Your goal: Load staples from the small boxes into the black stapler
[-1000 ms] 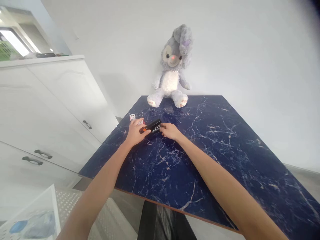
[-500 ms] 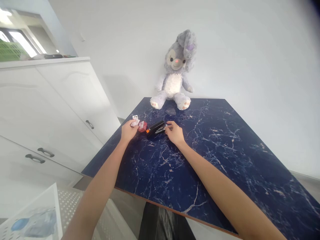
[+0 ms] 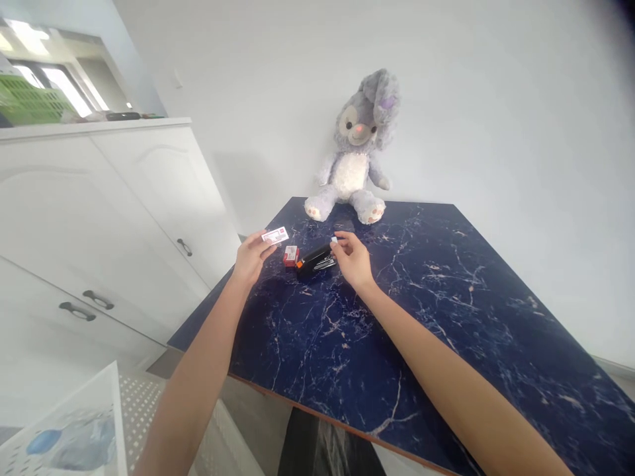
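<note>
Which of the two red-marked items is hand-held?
The white piece in the left hand; the red box rests on the table.

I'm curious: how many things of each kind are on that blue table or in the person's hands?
Soft toy: 1
Stapler: 1
Red box: 1
White card, in the left hand: 1
White piece, in the right hand, too small to identify: 1
Total: 5
</note>
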Motion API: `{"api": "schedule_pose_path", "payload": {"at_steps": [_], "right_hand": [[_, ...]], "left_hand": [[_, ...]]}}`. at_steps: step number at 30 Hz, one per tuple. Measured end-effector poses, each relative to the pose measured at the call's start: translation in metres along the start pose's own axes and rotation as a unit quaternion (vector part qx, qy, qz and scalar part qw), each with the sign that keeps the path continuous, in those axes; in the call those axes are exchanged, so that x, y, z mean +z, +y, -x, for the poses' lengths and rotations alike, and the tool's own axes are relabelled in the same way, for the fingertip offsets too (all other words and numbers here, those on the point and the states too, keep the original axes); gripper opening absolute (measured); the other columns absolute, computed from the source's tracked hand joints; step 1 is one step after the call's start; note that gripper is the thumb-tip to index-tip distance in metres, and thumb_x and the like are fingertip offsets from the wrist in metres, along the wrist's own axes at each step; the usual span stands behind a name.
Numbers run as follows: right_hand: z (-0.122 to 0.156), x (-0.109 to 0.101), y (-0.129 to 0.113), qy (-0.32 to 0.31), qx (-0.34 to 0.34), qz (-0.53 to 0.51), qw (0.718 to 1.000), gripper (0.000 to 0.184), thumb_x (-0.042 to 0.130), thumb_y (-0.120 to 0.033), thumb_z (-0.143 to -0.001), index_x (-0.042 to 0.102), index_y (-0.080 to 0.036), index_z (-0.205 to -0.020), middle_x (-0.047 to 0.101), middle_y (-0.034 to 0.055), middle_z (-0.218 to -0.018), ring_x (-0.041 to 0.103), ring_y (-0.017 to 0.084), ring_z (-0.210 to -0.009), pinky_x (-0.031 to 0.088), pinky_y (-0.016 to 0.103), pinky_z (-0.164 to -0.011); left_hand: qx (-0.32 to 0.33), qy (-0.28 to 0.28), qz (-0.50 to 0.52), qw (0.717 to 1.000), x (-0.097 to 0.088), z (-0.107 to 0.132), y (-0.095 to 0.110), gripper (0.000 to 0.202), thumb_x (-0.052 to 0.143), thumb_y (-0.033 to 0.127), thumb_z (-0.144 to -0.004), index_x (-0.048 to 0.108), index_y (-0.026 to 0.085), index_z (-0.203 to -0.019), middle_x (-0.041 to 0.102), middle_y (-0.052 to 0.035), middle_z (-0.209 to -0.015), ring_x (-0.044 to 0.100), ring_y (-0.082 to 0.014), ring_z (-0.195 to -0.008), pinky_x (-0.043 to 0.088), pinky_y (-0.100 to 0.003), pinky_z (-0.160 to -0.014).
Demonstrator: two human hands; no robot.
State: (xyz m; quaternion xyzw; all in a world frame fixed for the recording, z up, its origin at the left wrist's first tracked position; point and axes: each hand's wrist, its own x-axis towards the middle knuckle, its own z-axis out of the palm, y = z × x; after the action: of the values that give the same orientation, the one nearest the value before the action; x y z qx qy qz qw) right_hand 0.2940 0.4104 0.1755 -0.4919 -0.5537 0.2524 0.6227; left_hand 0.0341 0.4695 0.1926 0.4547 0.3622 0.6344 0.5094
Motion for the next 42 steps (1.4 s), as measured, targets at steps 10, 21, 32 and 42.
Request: {"api": "schedule_pose_path", "payload": {"at_steps": [10, 21, 32, 42], "right_hand": [[-0.008, 0.012, -0.003, -0.07, 0.011, 0.013, 0.997, 0.028, 0.063, -0.039, -0.085, 0.07, -0.023, -0.107, 0.071, 0.003, -0.088, 0.069, 0.018, -0.073, 0.056, 0.031, -0.07], [-0.005, 0.007, -0.009, -0.11, -0.005, 0.022, 0.994, 0.027, 0.059, -0.038, -0.087, 0.068, -0.023, -0.108, 0.07, 0.0015, -0.086, 0.069, 0.017, -0.072, 0.057, 0.03, -0.071], [-0.005, 0.009, -0.033, -0.103, -0.019, 0.037, 0.994, 0.018, 0.065, -0.024, -0.082, 0.074, -0.023, -0.098, 0.076, 0.0024, -0.1, 0.072, 0.018, -0.089, 0.056, 0.033, -0.087], [-0.006, 0.017, -0.009, -0.124, 0.05, -0.079, 0.988, 0.025, 0.067, -0.025, -0.081, 0.073, -0.02, -0.104, 0.078, 0.0044, -0.1, 0.074, 0.02, -0.09, 0.058, 0.036, -0.089]], "left_hand": [[0.009, 0.091, -0.369, 0.925, -0.023, -0.01, -0.012, 0.023, 0.056, 0.017, -0.087, 0.071, 0.019, -0.104, 0.074, -0.0101, -0.113, 0.068, -0.0262, -0.109, 0.054, -0.045, -0.096], [0.134, -0.038, -0.582, 0.801, 0.014, 0.006, -0.035, 0.02, 0.074, 0.034, -0.081, 0.073, 0.016, -0.09, 0.07, -0.022, -0.114, 0.034, -0.0465, -0.14, 0.021, -0.063, -0.115], [-0.067, -0.1, -0.085, 0.989, 0.03, 0.02, -0.008, 0.046, 0.061, 0.052, -0.093, 0.068, 0.016, -0.12, 0.074, -0.0108, -0.098, 0.068, -0.0144, -0.065, 0.056, -0.027, -0.06], [-0.163, -0.235, 0.002, 0.958, 0.03, 0.034, 0.017, 0.049, 0.064, 0.026, -0.094, 0.056, 0.023, -0.142, 0.069, -0.0115, -0.126, 0.075, -0.0233, -0.098, 0.063, -0.031, -0.085]]}}
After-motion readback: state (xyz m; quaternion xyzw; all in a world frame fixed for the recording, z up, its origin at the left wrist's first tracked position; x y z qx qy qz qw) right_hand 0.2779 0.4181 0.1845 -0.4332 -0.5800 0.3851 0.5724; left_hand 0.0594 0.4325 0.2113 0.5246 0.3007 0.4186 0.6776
